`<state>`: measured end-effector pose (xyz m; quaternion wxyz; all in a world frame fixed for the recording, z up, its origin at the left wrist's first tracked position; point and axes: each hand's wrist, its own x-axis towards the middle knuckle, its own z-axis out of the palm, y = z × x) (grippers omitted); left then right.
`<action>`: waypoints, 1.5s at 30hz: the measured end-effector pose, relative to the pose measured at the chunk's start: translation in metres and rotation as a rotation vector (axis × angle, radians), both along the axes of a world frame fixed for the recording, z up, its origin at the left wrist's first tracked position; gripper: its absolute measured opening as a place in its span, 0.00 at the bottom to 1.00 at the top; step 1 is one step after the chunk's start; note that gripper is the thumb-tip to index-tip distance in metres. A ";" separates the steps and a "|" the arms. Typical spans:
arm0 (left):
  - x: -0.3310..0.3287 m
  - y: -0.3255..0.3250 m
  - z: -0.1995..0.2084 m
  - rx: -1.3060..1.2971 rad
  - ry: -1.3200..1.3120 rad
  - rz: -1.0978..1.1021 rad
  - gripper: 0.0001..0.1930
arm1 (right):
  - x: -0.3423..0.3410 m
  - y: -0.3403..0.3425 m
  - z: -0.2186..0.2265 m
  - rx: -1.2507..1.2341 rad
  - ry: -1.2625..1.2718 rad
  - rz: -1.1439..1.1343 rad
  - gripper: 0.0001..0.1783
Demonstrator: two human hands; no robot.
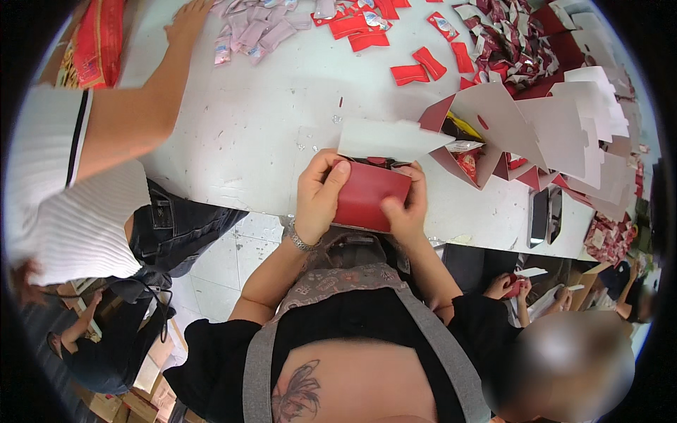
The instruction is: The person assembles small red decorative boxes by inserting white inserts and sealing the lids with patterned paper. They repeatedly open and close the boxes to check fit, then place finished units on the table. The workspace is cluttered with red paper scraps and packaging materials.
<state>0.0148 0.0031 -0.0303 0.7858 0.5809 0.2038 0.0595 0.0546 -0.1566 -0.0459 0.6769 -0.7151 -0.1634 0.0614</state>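
Note:
Between my two hands, just over the table's near edge, is a red cardboard box [370, 196] with its white-lined lid flap [388, 137] raised. Small dark packets show inside its mouth, partly hidden by the front wall. My left hand [321, 190] grips the box's left side, thumb across the upper corner; a metal watch band circles that wrist. My right hand [410, 204] holds the right side, its thumb pressed on the front face and its fingers behind.
Filled open boxes [465, 151] stand in a row on the right. Beyond are maroon packets [515, 49], red packets [367, 35] and pale pink sachets [257, 28] on the white table [247, 134]. A co-worker's arm [144, 120] reaches in at left. Black phone-like objects [539, 217] lie at the right edge.

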 end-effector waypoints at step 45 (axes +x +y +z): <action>-0.222 -0.078 -0.057 0.253 -0.040 -0.242 0.10 | -0.181 -0.088 -0.008 -0.612 -0.147 0.159 0.16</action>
